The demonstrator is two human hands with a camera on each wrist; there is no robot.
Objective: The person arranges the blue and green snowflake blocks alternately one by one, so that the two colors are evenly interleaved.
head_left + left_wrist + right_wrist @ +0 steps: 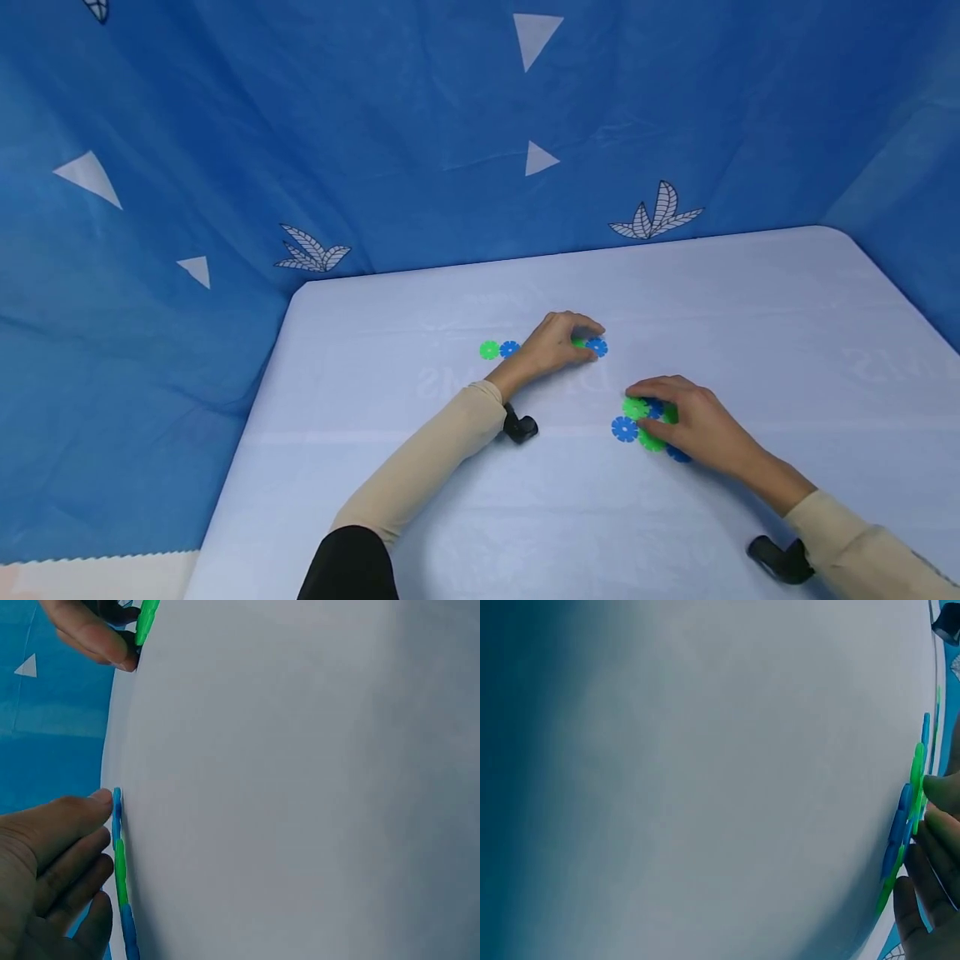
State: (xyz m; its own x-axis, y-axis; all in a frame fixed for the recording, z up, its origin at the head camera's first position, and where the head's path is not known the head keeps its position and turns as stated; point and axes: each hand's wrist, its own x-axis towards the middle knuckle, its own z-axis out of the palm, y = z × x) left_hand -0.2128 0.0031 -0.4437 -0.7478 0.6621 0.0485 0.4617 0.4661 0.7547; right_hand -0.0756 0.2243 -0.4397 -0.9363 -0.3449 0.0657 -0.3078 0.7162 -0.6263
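Several flat, notched plastic discs, green and blue, lie on the white table in two groups. My left hand (557,340) is over the farther row, hiding its middle. A green disc (489,350) and a blue disc (509,349) show left of it; another blue disc (597,347) lies between thumb and forefinger. Its fingers look loosely extended in the left wrist view. My right hand (697,423) rests over the nearer cluster, thumb and forefinger spread around a green disc (634,407). A blue disc (624,429) sits at the cluster's left edge. The palm hides part of this cluster.
Black curved objects show beside the left wrist (521,427) and under the right forearm (780,560). The white-covered table (360,375) has rounded far corners. Blue cloth (420,142) with white triangles and leaf prints hangs behind it.
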